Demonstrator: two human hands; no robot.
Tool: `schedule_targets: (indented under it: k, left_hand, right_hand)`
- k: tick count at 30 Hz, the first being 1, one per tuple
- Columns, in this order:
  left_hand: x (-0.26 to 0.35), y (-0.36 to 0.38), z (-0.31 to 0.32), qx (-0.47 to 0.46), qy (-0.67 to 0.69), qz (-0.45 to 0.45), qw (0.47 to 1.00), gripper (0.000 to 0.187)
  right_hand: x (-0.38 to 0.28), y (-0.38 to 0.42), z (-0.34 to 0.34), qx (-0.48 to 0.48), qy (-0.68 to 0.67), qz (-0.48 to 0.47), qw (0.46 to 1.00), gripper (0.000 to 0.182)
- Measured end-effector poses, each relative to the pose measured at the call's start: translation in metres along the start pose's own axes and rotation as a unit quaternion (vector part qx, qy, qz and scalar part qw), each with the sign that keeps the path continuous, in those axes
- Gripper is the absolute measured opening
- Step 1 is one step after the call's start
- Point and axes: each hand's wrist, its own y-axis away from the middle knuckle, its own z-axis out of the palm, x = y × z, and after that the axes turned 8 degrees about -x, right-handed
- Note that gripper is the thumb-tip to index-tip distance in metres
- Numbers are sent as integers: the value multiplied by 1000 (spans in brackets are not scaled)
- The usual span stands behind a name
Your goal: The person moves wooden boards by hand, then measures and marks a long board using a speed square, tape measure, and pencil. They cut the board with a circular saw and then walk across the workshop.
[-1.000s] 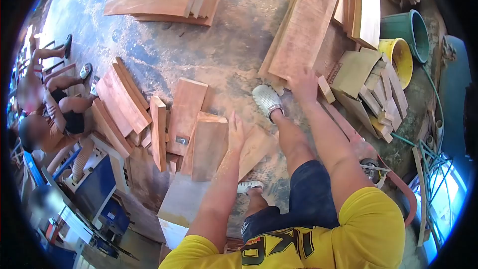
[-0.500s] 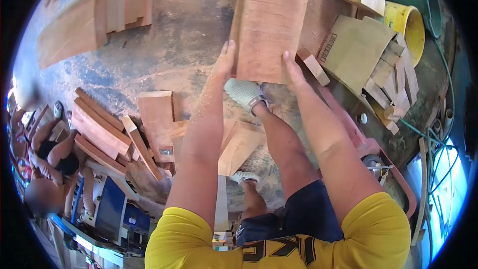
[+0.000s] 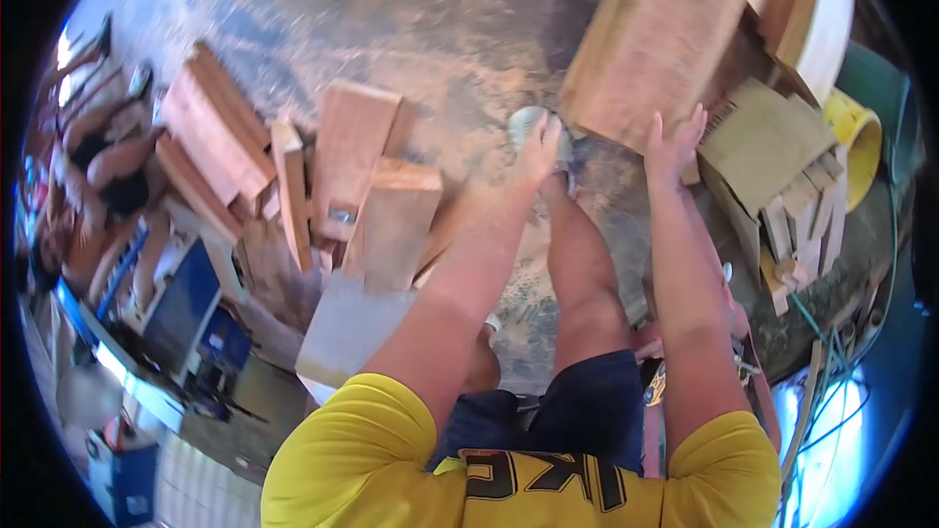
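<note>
A stack of thick wooden boards [image 3: 665,39] lies on the floor ahead, to the right of my foot. My right hand [image 3: 673,149] is at the near end of the top board with its fingers stretched and spread, not wrapped round it. My left hand [image 3: 538,152] is apart from the boards, above my light-coloured shoe [image 3: 525,124]. Its fingers point forward, slightly blurred, and hold nothing that I can see. Sawdust clings to my left forearm.
Wood pieces [image 3: 220,137] and upright blocks [image 3: 357,132] stand at left. A cardboard box [image 3: 768,142] of offcuts, a yellow bucket [image 3: 853,147] and a green hose [image 3: 831,332] are at right. Another person [image 3: 117,156] sits at far left beside blue machinery [image 3: 191,303].
Both hands have come off the sides of the top board and drawn back toward me. My view has turned left, so the boards now appear farther right.
</note>
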Motion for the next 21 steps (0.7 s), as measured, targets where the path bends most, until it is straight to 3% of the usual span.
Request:
schedule_targets:
  k: [1,2,3,5,6,7,8,10,12,13,15,17,19,21]
  left_hand:
    - [-23,30,-9,13,-10,-19,1000,67]
    - [-46,60,-18,25,-20,-38,999,66]
    - [-69,92,-20,67,55,-66,994,66]
    - [-122,155,-38,81,44,-151,984,66]
    - [-155,184,-40,110,63,-155,980,65]
    - [-192,211,-42,140,81,-156,974,64]
    - [-227,242,-45,157,86,-168,969,63]
    - [-286,302,-43,196,121,-199,953,61]
    - [-333,357,-31,245,175,-221,928,59]
    - [-345,378,-24,276,201,-221,913,59]
    - [-365,409,-8,285,260,-242,891,59]
    - [-384,429,14,310,315,-246,863,62]
    - [-382,442,12,306,359,-251,845,64]
    - [-390,443,10,319,376,-229,839,67]
  right_hand:
    - [-32,9,-10,-1,-7,-80,997,67]
    - [-52,21,1,-9,-18,-101,995,67]
    - [-70,39,12,-163,-70,-134,975,67]
    - [-106,87,37,-432,-93,-151,884,68]
    - [-130,111,58,-535,-70,-138,831,70]
    - [-142,137,95,-570,-56,-207,794,74]
    - [-153,163,133,-602,-41,-270,751,79]
    - [-200,208,185,-624,-9,-251,740,89]
    - [-224,250,243,-601,-101,-243,755,94]
    - [-230,280,240,-615,-82,-250,744,94]
    - [-261,322,237,-546,-52,-213,809,92]
    - [-259,337,230,-558,-36,-236,795,85]
    - [-247,340,209,-557,-33,-162,814,74]
    - [-229,331,182,-680,-72,-271,677,70]
